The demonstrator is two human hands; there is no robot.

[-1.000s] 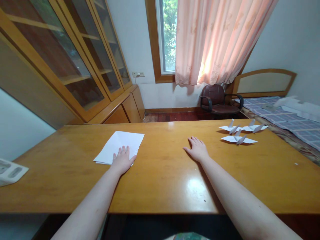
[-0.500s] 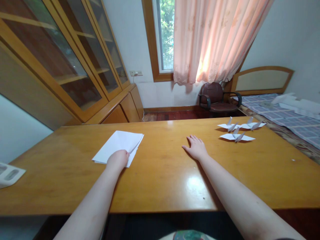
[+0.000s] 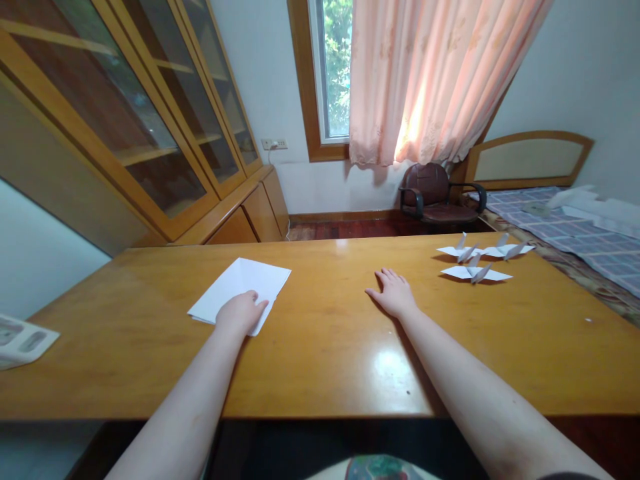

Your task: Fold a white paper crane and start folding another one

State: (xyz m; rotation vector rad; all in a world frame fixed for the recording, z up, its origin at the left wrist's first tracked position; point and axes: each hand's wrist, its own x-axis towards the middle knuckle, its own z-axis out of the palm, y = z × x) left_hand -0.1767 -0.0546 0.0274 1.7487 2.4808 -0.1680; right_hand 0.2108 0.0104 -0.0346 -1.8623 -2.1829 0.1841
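Note:
My left hand rests on top of a stack of white square paper sheets at the left of the table. Its thumb sticks out to the right over the paper, apart from the fingers, which are partly hidden by the back of the hand. The sheets lie nearly flat, edges slightly out of line. My right hand lies palm down on the bare wood with fingers spread, holding nothing. Beyond it to the right stand three folded white paper cranes, two behind and one in front, wings spread.
The yellow wooden table spans the view. A white object with oval recesses sits at its left edge. Behind are a glass-fronted cabinet, a brown armchair and pink curtains. A bed stands at the right.
The lifted right part of the top paper has come down flat. My left hand's thumb now shows on top of the paper, apart from the fingers. My right hand has stayed in place.

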